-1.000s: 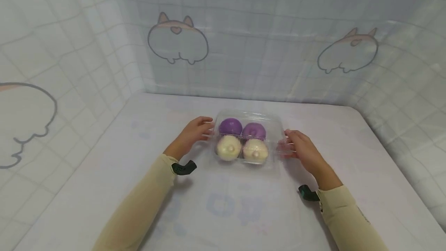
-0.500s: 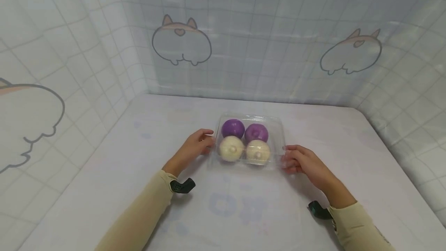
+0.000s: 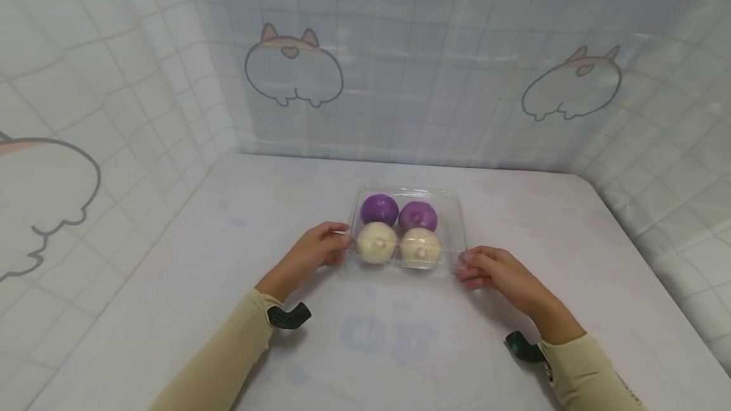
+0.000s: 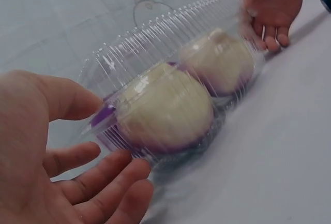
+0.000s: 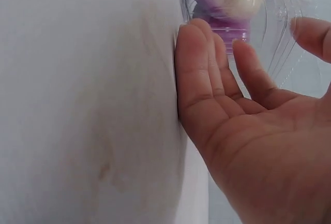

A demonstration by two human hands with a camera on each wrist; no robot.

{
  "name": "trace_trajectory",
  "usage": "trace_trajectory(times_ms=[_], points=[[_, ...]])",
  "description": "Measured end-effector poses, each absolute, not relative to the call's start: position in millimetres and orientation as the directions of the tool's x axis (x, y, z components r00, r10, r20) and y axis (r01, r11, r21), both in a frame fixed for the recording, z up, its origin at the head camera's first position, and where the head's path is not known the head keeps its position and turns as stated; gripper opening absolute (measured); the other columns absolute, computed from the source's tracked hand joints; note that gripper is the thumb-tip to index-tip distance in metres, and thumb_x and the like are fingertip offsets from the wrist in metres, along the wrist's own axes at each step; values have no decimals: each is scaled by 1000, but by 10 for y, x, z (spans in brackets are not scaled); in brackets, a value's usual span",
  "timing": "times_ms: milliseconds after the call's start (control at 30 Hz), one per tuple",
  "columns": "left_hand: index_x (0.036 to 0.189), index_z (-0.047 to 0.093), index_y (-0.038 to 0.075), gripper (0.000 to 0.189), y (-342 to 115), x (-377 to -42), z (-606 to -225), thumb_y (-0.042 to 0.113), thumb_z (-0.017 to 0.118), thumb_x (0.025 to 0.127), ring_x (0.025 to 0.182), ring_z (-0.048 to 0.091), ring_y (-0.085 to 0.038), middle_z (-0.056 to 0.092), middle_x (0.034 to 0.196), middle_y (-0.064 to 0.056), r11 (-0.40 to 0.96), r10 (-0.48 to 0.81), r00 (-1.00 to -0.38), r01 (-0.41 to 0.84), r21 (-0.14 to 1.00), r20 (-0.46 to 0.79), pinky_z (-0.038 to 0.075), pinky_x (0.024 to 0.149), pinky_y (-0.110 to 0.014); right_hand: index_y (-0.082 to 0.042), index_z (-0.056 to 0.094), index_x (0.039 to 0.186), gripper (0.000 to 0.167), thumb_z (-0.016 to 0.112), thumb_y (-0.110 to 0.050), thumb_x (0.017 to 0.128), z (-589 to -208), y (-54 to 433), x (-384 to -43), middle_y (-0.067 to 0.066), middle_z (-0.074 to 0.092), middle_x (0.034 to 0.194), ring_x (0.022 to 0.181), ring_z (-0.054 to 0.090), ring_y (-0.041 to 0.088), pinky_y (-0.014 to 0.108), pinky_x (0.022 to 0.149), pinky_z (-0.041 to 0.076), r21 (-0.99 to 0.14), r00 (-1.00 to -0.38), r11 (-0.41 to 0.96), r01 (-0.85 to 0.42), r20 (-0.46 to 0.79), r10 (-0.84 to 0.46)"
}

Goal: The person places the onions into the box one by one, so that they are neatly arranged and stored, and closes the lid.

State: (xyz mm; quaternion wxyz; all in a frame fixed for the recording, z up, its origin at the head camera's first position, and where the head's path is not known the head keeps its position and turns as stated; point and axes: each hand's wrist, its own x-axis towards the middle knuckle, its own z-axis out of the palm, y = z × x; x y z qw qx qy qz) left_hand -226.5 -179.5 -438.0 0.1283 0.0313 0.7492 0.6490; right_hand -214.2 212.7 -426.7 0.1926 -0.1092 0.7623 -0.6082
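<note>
A clear plastic clamshell box (image 3: 452,217) stands on the white-covered table and holds two rows of round things. Two purple ones (image 3: 379,209) lie at the back. Two cream ones (image 3: 375,243) with a small knob lie in front, purple underneath in the left wrist view; their kind is unclear. My left hand (image 3: 311,251) is at the box's front left side, thumb at the rim (image 4: 85,128) and fingers loosely spread below. My right hand (image 3: 505,276) is at the front right corner, thumb at the lid edge (image 5: 282,43), fingers beside the wall.
The table cover (image 3: 388,360) has faint printed patterns. A white grid-patterned curtain (image 3: 428,81) with animal drawings hangs behind the table and along both sides. Dark wrist devices (image 3: 289,316) sit at both sleeve cuffs.
Both hands have moved toward the front along the box's sides. The lid's front edge has come lower. The box and the round things keep nearly the same place.
</note>
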Motion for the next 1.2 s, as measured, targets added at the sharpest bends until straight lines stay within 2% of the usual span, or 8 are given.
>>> trace_trajectory(times_ms=[233, 567, 733, 900, 1200], points=[[137, 54, 5, 43, -1785, -2223, -4419, 22, 63, 99, 99, 66, -23, 68, 112, -13, 119, 217, -951, -200, 973, -222, 53, 89, -36, 17, 56, 118, 38, 50, -19, 105, -4285, 2121, -2143, 25, 68, 109, 97, 69, 24, 35, 83, 56, -968, -892, 246, 52, -156, -424], [138, 45, 2, 49, -1706, -2162, -4438, 16, 62, 94, 96, 68, -24, 71, 103, -17, 53, 231, -948, -212, 976, -219, 53, 84, -35, 14, 63, 106, 33, 49, -15, 102, -4281, 2060, -2119, 20, 71, 98, 89, 70, 23, 35, 79, 57, -967, -892, 245, 68, -169, -419], [119, 48, -3, 30, -1655, -2157, -4455, 13, 58, 95, 90, 69, -22, 70, 96, -13, 5, 222, -951, -219, 976, -215, 53, 78, -31, 14, 66, 102, 32, 50, -14, 100, -4294, 2036, -2104, 18, 71, 95, 86, 70, 22, 34, 77, 57, -967, -896, 245, 71, -170, -411], [97, 55, 2, 11, -1633, -2139, -4454, 13, 55, 96, 86, 68, -20, 69, 90, -10, -15, 246, -948, -214, 977, -203, 53, 74, -31, 15, 66, 100, 30, 51, -11, 99, -4323, 2022, -2093, 17, 70, 93, 85, 68, 22, 33, 76, 57, -967, -896, 246, 64, -164, -413], [91, 54, 6, 8, -1638, -2135, -4464, 11, 53, 97, 86, 68, -21, 69, 88, -8, -53, 272, -945, -202, 978, -181, 53, 75, -33, 5, 66, 90, 22, 49, -8, 95, -4356, 1969, -2109, 12, 70, 88, 82, 68, 18, 32, 75, 57, -973, -907, 195, 123, -190, -377]])
